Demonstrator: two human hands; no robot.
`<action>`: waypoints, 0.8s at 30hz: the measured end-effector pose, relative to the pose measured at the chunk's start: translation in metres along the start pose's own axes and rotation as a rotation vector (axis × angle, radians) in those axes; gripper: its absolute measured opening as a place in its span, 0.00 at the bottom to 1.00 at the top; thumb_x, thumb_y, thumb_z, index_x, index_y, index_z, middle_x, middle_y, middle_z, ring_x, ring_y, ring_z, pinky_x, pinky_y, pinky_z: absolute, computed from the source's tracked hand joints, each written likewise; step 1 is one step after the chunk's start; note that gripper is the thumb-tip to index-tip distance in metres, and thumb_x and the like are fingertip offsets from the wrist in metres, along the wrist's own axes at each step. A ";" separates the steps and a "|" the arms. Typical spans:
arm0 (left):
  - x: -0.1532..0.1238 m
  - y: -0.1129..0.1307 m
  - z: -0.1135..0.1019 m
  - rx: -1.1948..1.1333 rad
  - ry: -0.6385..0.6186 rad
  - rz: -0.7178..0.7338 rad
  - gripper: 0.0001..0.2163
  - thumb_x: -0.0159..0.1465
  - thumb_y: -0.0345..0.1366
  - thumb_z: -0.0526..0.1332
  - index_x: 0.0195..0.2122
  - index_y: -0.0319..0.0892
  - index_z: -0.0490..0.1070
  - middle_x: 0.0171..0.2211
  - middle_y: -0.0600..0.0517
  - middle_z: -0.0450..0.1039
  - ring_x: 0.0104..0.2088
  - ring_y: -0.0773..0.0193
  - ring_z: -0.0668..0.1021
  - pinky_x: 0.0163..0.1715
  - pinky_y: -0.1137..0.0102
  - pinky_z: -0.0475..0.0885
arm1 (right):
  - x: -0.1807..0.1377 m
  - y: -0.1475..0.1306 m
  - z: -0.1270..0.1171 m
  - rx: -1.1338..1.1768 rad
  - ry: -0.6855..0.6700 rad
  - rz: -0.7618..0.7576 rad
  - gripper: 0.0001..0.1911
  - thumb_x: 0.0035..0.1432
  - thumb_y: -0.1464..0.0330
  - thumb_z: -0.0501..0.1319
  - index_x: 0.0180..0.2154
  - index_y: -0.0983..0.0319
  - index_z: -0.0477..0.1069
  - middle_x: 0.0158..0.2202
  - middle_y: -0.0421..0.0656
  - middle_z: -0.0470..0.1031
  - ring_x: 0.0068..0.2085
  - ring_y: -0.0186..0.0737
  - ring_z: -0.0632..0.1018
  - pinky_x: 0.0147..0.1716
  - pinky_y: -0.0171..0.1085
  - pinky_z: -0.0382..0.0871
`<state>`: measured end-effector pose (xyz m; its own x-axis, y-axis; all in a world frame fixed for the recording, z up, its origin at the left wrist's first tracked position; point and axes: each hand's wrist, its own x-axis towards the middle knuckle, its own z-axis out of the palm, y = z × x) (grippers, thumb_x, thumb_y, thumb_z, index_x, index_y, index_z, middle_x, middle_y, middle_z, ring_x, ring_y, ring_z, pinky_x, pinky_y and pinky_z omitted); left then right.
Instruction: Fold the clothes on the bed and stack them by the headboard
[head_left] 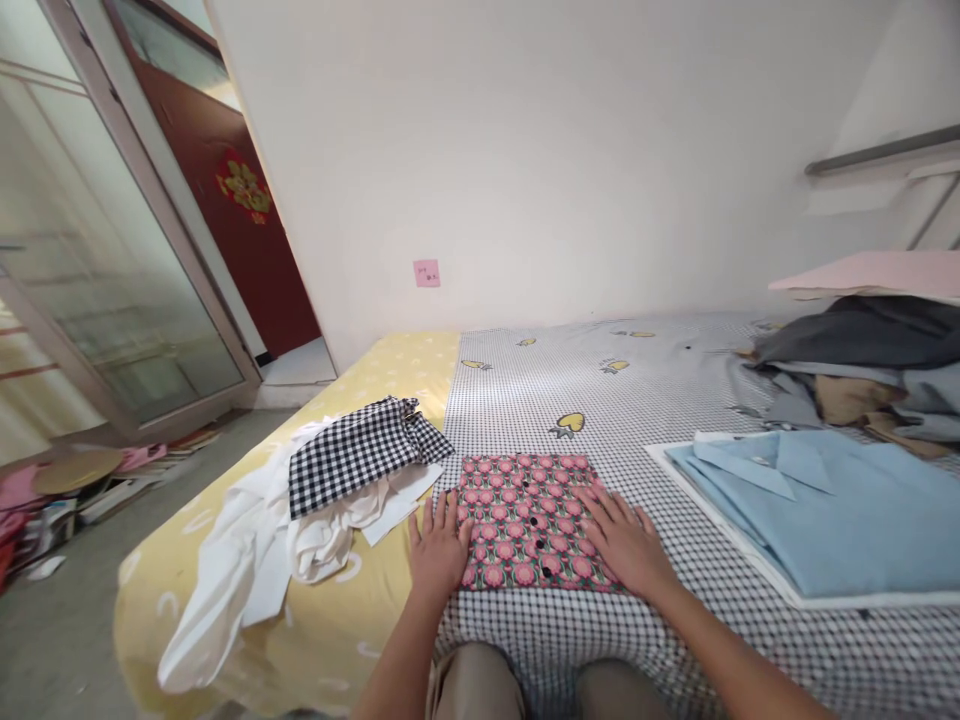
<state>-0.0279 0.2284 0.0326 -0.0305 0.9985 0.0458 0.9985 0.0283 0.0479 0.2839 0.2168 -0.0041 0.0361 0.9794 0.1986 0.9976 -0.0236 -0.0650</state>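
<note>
A folded pink floral garment (499,520) with a row of dark buttons lies flat on the bed in front of me, shaped into a neat rectangle. At its left edge rests my left hand (441,548), flat with the fingers stretched out. My right hand (626,540) lies on its right side, fingers spread and palm down. Neither hand grips the cloth. To the left, a black-and-white checked garment (352,455) sits on top of rumpled white clothing (251,540).
Folded light blue shirts (832,520) lie on a white piece at the right. Behind them is a heap of dark clothes (862,335) under a pink sheet-like item (877,272). The bed's yellow side (360,620) ends at the left, above a floor with scattered things.
</note>
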 end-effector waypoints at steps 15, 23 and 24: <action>-0.021 -0.011 0.001 0.021 0.054 0.012 0.29 0.73 0.51 0.40 0.72 0.48 0.53 0.73 0.50 0.50 0.73 0.49 0.55 0.70 0.46 0.52 | -0.021 0.022 0.001 -0.052 0.031 0.033 0.31 0.71 0.55 0.43 0.71 0.52 0.57 0.72 0.42 0.60 0.71 0.51 0.58 0.68 0.57 0.46; -0.019 -0.010 0.004 -0.045 0.060 -0.003 0.26 0.74 0.45 0.40 0.71 0.49 0.56 0.73 0.50 0.52 0.73 0.50 0.55 0.70 0.45 0.53 | -0.022 0.024 0.006 -0.038 0.027 0.039 0.31 0.71 0.55 0.43 0.71 0.51 0.56 0.72 0.42 0.60 0.71 0.51 0.57 0.68 0.58 0.46; -0.019 -0.010 0.005 -0.049 0.056 -0.009 0.27 0.74 0.44 0.40 0.71 0.48 0.55 0.73 0.50 0.52 0.73 0.50 0.54 0.70 0.46 0.53 | -0.022 0.024 0.006 -0.035 0.018 0.045 0.31 0.70 0.55 0.43 0.71 0.50 0.55 0.72 0.42 0.60 0.71 0.51 0.57 0.68 0.58 0.45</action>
<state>-0.0375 0.2092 0.0266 -0.0431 0.9940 0.1007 0.9947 0.0333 0.0976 0.3069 0.1960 -0.0155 0.0816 0.9734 0.2140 0.9964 -0.0747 -0.0399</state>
